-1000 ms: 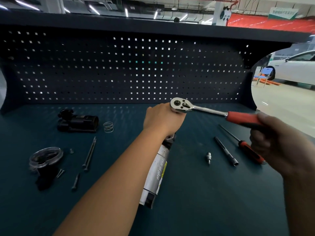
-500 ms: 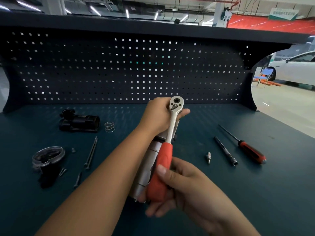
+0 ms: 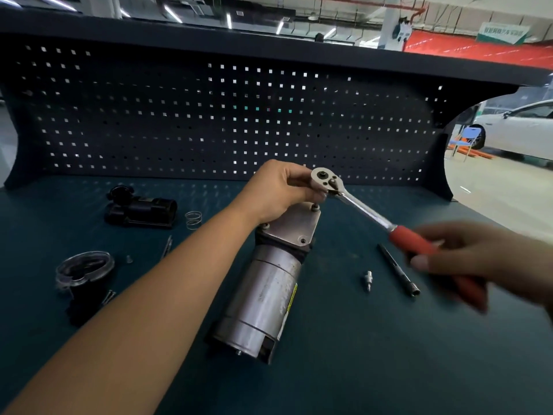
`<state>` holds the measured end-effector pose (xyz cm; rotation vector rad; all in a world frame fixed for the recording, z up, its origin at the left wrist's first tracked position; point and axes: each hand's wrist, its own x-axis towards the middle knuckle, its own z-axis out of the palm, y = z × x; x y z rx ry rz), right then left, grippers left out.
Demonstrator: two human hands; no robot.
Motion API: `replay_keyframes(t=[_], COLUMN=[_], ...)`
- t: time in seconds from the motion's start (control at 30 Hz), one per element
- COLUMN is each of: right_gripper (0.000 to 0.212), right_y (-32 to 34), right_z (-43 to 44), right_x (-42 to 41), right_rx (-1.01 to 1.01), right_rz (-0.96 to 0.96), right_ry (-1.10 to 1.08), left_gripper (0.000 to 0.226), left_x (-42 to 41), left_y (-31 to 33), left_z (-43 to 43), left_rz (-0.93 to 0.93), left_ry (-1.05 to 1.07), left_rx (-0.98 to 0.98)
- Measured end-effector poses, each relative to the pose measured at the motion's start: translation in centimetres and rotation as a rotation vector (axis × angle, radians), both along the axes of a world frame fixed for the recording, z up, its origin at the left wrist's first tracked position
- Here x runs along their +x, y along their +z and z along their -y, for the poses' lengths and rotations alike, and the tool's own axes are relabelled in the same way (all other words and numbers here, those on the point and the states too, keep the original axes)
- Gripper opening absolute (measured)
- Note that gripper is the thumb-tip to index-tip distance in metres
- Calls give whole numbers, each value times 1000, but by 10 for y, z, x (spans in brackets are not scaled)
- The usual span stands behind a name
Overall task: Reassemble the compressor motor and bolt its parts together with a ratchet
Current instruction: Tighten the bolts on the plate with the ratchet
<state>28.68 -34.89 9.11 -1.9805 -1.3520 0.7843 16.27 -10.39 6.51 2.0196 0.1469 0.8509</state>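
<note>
The silver cylindrical compressor motor [image 3: 260, 298] lies on the dark green bench, its flat metal end plate [image 3: 291, 227] facing up at the far end with bolts at its corners. The ratchet [image 3: 359, 208] has a chrome head over the plate's far right bolt and a red handle running right. My left hand [image 3: 278, 190] pinches the ratchet head from the left. My right hand [image 3: 478, 265], blurred, grips the red handle.
A black compressor part [image 3: 140, 209] and a spring [image 3: 193, 219] lie at the back left. A clear-capped black part [image 3: 83, 274], long bolts and screws sit left. A small bit [image 3: 368, 280] and an extension bar [image 3: 398, 269] lie right. A pegboard [image 3: 227, 115] backs the bench.
The ratchet handle swung from pointing toward me out to the right, and my right hand went with it. My left hand stayed on the ratchet head. The end plate now shows.
</note>
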Motion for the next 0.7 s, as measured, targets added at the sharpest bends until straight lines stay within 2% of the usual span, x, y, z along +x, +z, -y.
replay_keyframes(t=[0.1,0.3,0.4,0.47,0.57,0.7], right_gripper=[12,36,41,41,32,24], right_y=[36,71,76,76,64,33], right_z=[-18,-102,-127,-126,-96,-35], right_x=[49,98,90,90,93,67], right_rx=[-7,39,175,182,-10,-128], right_rz=[284,871,1074,1178,1199,884], right_ry=[-66,7,66,66,29,66], left_gripper=[23,24,27,25,20,27], left_x=[1,5,6,5,1,-2], left_y=[-1,-2,-4,-7,-9,-8], left_z=[0,4,7,7,6,8], left_rz=[-2,-4,-18,-12,25,37], left_ry=[0,-22,-32,-28,5,-1], left_rx=[-25,-48,-30,-24,-46,-47])
